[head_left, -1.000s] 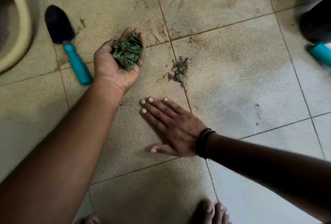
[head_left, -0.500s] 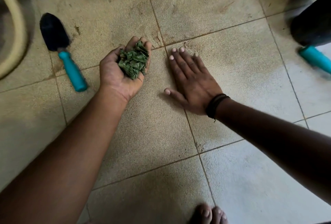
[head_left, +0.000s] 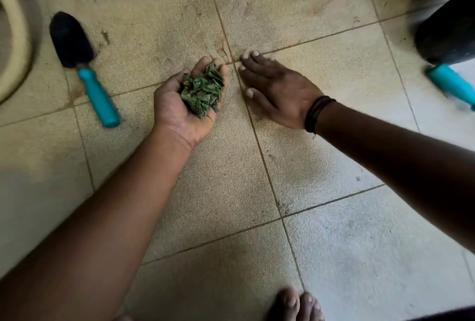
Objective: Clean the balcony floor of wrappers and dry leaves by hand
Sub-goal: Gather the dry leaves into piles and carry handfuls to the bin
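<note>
Head view, looking down. Left hand (head_left: 189,104) turned palm up and cupped, fingers curled loosely round a heap of leaves (head_left: 203,90) resting in the palm. Right hand (head_left: 276,90) just beside it at 3 o'clock, palm down, fingers straight and flat on the floor tiles (head_left: 231,171), tips near the crossing of the grout lines; nothing gripped. Dark bands (head_left: 317,112) round the right wrist.

Judged well along for this patch: one good handful already gathered, and hardly any loose leaf visible on the tiles near the hands. Left over, as far as visible: a few dark specks toward 4 o'clock and toward 12 o'clock, brownish dirt stains round the grout crossing, and the handful itself not yet dropped anywhere. No wrappers in sight, and no bin or bag either. Possibly a few crumbs under the flat right palm; cannot tell.

Further out: a trowel (head_left: 84,68) with black blade and teal handle lying at 9 o'clock, well apart from the left hand. A second teal handle (head_left: 451,84), blurred, at 3 o'clock near the frame edge. A pale curved hose or rim (head_left: 18,38) at 10 o'clock. Dark pots (head_left: 448,35) along 12 to 2 o'clock, likely sheltering debris behind them. Bare toes (head_left: 295,305) at 6 o'clock. Nothing blocking the hands themselves.
</note>
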The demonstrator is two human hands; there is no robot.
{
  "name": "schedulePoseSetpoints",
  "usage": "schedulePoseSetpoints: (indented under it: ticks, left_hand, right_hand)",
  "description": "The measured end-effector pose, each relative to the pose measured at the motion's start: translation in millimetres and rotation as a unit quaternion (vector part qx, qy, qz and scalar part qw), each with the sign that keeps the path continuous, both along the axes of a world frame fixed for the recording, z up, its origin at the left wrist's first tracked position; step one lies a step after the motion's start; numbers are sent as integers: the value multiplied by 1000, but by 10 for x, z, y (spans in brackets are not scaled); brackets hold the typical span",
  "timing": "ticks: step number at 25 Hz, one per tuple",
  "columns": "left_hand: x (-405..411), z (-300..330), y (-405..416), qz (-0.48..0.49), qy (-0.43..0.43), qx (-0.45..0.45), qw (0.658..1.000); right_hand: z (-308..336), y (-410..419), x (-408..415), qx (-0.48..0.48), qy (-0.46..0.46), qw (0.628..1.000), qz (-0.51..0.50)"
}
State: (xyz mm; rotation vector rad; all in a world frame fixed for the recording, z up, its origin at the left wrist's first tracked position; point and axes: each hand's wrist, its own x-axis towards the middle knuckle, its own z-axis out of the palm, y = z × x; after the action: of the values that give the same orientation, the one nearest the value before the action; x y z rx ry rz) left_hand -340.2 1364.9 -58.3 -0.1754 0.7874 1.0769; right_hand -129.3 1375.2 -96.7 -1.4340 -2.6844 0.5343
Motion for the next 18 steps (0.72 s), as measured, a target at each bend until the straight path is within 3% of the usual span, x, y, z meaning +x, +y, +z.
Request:
schedulePoseSetpoints:
  ticks: [3,5,9,13,18]
  left_hand:
    - [9,21,-13,-1,-11,1,1000]
    - [10,13,-21,7,-19,2,1000]
    - [35,10,-51,21,-16,-7,1000]
    - [85,22,-52,21,-2,-12,1000]
    - [185,-11,-79,20,4,-21,1000]
  right_hand:
    - [42,-124,162,1,39,999,-3]
    - [81,-274,273,32,66,995,-61]
    - [56,-648,331,10,-47,983,-177]
    - [-19,-799,76,-12,-117,980,-160]
    - [-42,-608,-139,5,-132,980,-149]
